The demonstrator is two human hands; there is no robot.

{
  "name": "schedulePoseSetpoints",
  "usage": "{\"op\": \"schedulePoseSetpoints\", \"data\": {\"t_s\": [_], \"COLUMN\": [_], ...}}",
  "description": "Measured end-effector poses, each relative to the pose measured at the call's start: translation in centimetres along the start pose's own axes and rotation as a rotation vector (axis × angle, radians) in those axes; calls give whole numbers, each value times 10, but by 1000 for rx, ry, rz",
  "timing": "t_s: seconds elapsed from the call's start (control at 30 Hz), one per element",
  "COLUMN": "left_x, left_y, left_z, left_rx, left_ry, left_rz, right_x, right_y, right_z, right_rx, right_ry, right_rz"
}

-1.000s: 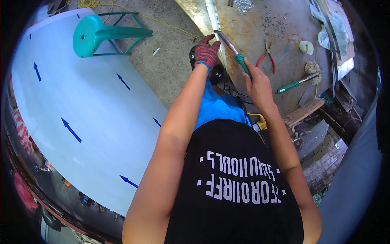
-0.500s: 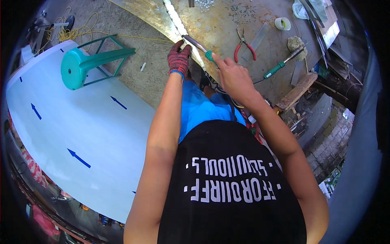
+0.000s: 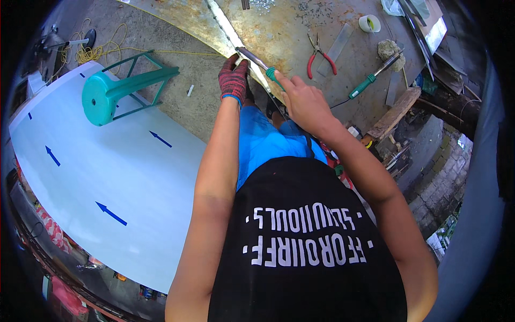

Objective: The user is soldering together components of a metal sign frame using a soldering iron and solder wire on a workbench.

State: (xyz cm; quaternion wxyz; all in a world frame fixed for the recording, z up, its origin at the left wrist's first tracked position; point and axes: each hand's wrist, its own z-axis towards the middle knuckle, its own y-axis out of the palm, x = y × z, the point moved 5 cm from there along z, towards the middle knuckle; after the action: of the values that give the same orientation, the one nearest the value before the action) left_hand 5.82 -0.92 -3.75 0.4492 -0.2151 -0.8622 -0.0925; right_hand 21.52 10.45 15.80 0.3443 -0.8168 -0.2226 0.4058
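Note:
My right hand (image 3: 307, 104) grips the green handle of a soldering iron (image 3: 252, 57), whose metal shaft points up and left. Its tip rests at a long, pale, shiny strip (image 3: 224, 26) that runs over the near edge of the worktable (image 3: 289, 40). In a red and black glove, my left hand (image 3: 234, 79) pinches the strip beside the tip. A second green-handled iron (image 3: 362, 88) lies to the right, its shaft propped on a rough stone-like lump (image 3: 388, 51). Red-handled pliers (image 3: 321, 58) lie open beside a flat clear strip (image 3: 336, 50).
On the left, a green stool (image 3: 101, 97) lies on its side on a large white sheet with blue arrows (image 3: 145, 198). A yellow cord (image 3: 161, 51) crosses the floor. A white cup (image 3: 370, 23) stands on the table, near a wooden plank (image 3: 394, 112) at the right.
The view has shifted slightly. Both hands keep their hold, with the iron's tip still by my left fingers at the strip.

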Motion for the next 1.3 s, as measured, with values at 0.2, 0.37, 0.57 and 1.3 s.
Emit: {"op": "schedulePoseSetpoints", "data": {"t_s": [0.2,0.37,0.57,1.3], "left_x": [1,-1,-6,-13], "left_y": [-1,0,-1,-5], "left_z": [2,1,6,11], "left_rx": [7,-14,-23,0], "left_ry": [5,-26,-23,11], "left_rz": [19,-26,23,75], "right_x": [2,6,11,11], "right_y": [0,6,8,4], "right_z": [0,-4,-6,-3], "right_rx": [-8,22,48,27], "right_ry": [0,71,78,68], "right_rz": [-22,46,108,108]}}
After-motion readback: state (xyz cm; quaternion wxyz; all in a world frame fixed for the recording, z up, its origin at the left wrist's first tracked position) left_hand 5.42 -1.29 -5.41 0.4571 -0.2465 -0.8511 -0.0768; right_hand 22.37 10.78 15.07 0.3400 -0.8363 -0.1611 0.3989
